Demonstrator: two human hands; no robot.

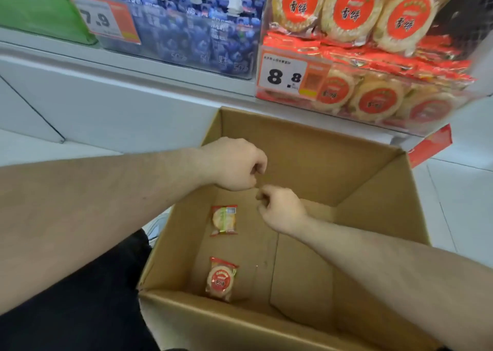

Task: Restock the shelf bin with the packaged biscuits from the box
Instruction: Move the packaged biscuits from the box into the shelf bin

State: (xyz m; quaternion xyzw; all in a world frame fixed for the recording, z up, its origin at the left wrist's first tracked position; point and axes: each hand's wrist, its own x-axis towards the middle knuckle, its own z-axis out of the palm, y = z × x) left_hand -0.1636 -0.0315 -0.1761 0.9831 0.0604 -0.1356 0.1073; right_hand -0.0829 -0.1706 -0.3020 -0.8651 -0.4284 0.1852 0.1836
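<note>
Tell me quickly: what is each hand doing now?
Left hand: fingers curled, nothing visible in it.
Right hand: fingers curled, nothing visible in it.

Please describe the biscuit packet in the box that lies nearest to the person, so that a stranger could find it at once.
Find the open cardboard box on the floor under the shelf bin. Two biscuit packets lie on its bottom, left of the middle. The nearer packet shows its round red label; the farther packet shows a pale side without it.
</note>
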